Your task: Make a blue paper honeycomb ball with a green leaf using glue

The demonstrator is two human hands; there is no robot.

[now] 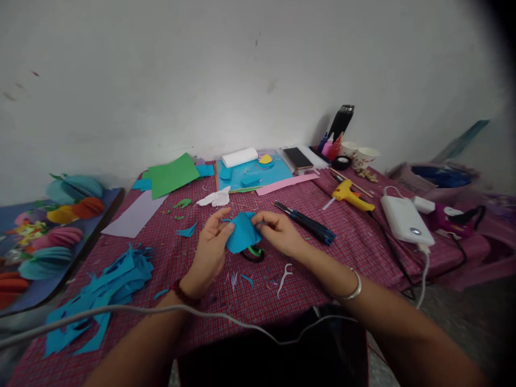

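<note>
A folded piece of blue paper is held up between my two hands over the middle of the table. My left hand pinches its left edge between thumb and finger. At its upper right edge, the fingers of my right hand are closed on the same paper. Just below the paper, a dark ring-like thing with a bit of green lies partly hidden. Small paper scraps and a white curled strip lie nearer to me on the red checked cloth.
Blue paper offcuts are heaped at left, near green sheets. A blue-handled cutting tool, a yellow glue gun and a white power bank lie to the right. A white cable crosses in front of my forearms.
</note>
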